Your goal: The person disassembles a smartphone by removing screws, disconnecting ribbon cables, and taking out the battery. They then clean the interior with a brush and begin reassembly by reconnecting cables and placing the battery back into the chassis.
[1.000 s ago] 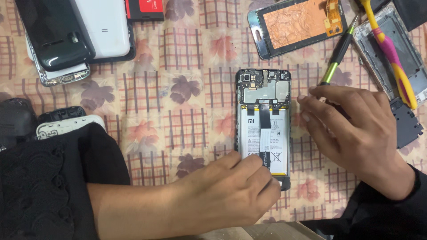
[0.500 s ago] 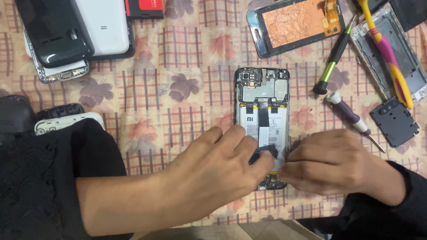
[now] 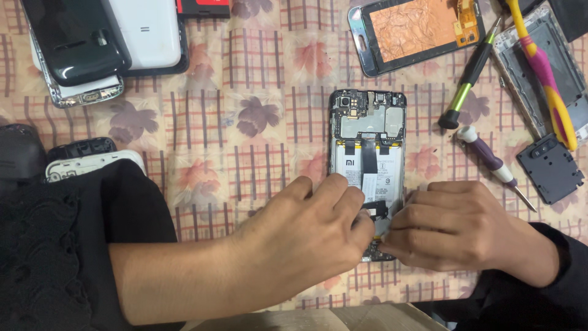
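The open phone (image 3: 367, 153) lies face down in the middle of the desk (image 3: 214, 141), its back off, its battery showing; both hands meet at its bottom end; the left hand (image 3: 300, 239) pinches a small black part there with its fingers; the right hand (image 3: 459, 230) has its fingers pressed together on the phone's lower edge; two screwdrivers (image 3: 484, 162) lie just beside it.

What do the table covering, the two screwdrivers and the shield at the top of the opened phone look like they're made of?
Table covering: likely woven cloth, matte, printed with checks and flowers, slightly rumpled.
Green-and-black screwdriver and purple-and-white screwdriver: seemingly plastic handles, smooth with a slight sheen; the purple one shows a thin shiny metal tip.
Shield in the opened phone: probably thin sheet metal, dull grey and flat.
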